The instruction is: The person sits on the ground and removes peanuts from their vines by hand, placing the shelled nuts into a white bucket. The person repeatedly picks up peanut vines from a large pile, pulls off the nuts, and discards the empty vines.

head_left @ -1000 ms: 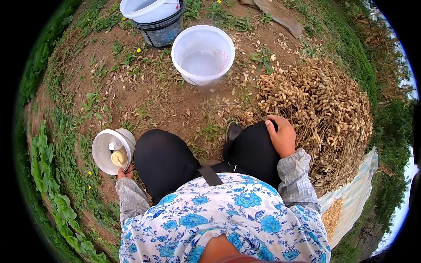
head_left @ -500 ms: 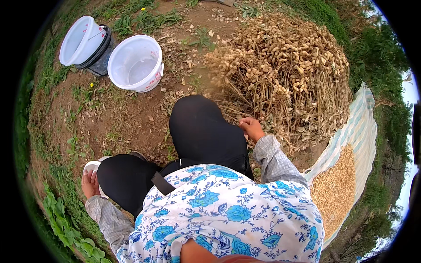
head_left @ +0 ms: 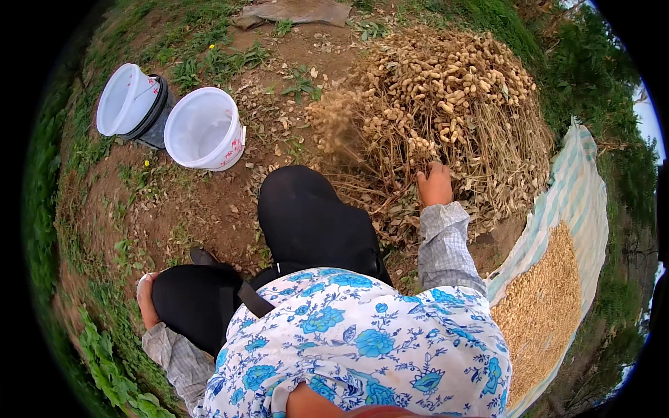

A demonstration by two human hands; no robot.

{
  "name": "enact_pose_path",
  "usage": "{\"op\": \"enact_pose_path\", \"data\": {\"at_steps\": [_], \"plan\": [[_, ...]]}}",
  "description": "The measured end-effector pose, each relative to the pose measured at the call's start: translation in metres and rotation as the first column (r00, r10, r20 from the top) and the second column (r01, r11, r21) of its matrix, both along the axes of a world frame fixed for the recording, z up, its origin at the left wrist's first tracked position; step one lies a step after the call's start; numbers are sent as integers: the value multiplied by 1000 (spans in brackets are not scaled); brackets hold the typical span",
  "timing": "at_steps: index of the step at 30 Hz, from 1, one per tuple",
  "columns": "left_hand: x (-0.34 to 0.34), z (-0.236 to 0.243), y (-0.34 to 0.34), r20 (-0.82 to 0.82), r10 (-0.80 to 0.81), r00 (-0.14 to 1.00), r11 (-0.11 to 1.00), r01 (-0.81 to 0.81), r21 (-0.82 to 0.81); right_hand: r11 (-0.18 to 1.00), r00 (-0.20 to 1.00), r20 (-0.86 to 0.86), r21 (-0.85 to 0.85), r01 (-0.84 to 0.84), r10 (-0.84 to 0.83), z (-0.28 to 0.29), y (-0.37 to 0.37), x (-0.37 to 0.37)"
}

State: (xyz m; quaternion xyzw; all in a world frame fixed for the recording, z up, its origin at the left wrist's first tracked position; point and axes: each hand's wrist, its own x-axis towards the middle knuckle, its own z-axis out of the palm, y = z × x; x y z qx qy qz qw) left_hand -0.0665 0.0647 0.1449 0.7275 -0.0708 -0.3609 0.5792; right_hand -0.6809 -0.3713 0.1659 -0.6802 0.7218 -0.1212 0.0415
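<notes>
A large heap of dried peanut plants (head_left: 453, 90), pods outward, lies ahead and to the right. My right hand (head_left: 436, 185) is at its near side, fingers curled into the stems of the peanut plants; the fingertips are partly hidden. Beside my left knee is my left hand (head_left: 148, 306), its fingers mostly hidden by the leg. A small bit of a pale object (head_left: 144, 277) shows next to that hand, too little to name.
A white bucket (head_left: 235, 136) stands ahead left, beside another white bucket (head_left: 125, 97) set in a dark one (head_left: 157, 120). On my right, a striped sheet (head_left: 584, 174) carries loose peanuts (head_left: 540, 306). A flat brown piece (head_left: 296, 12) lies at the far edge.
My right hand has moved forward and right from beside my knee to the heap. My left hand's fingers have gone behind the left knee. The view has tilted up a little.
</notes>
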Motion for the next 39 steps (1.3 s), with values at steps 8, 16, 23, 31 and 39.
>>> {"op": "enact_pose_path", "data": {"at_steps": [8,16,23,31,39], "plan": [[26,-11,-1,-110,-38,993,998,44,54,994,998,-60,-105,12,-18,-6,4,13],[40,-27,-18,-122,-172,978,983,179,50,961,996,92,-276,31,-6,7,40,13],[43,-36,-29,-113,-200,973,977,206,44,976,997,-17,-203,-80,78,10,86,12],[30,-27,-33,-73,-195,978,980,197,22,923,957,279,-384,37,77,83,73,2],[38,-46,-28,-168,-201,965,977,184,-111,738,686,709,-549,393,162,168,102,10]]}}
